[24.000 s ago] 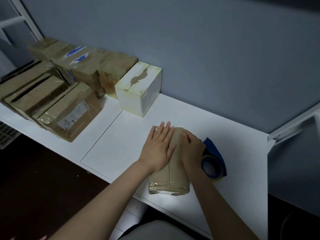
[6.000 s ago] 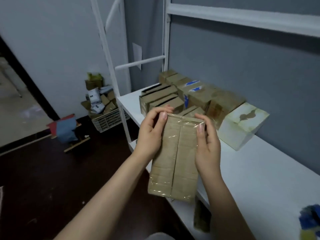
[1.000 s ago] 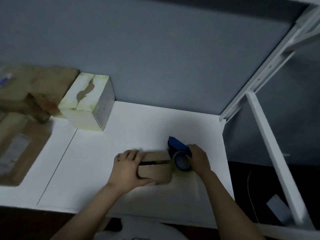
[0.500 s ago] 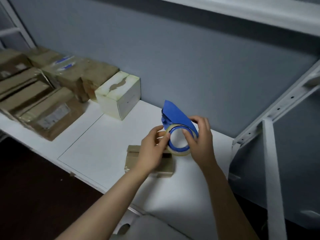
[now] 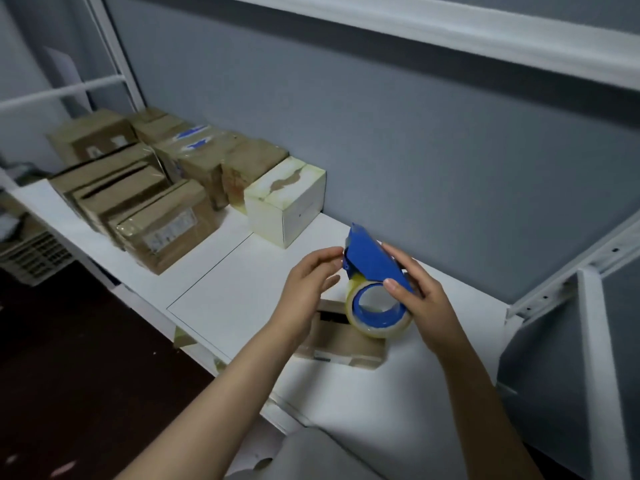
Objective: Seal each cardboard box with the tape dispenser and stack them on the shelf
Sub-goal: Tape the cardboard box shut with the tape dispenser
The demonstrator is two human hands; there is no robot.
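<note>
My right hand [image 5: 420,301] grips the blue tape dispenser [image 5: 372,268] with its clear tape roll, held up above the shelf. My left hand [image 5: 308,285] reaches to the dispenser's front end, its fingertips pinching at the blade end where the tape comes off. Below both hands a small brown cardboard box [image 5: 341,341] lies flat on the white shelf [image 5: 242,289], its top flaps showing a dark gap; my hands and the roll hide part of it.
Several taped brown boxes [image 5: 152,195] and a white box [image 5: 285,200] stand in rows at the shelf's left against the grey wall. A white upright and rail [image 5: 588,358] stand at the right. A plastic basket [image 5: 31,254] sits on the dark floor, left.
Both hands have left the small box and lifted the dispenser above it. My left hand moved from the roll's side to the blade end.
</note>
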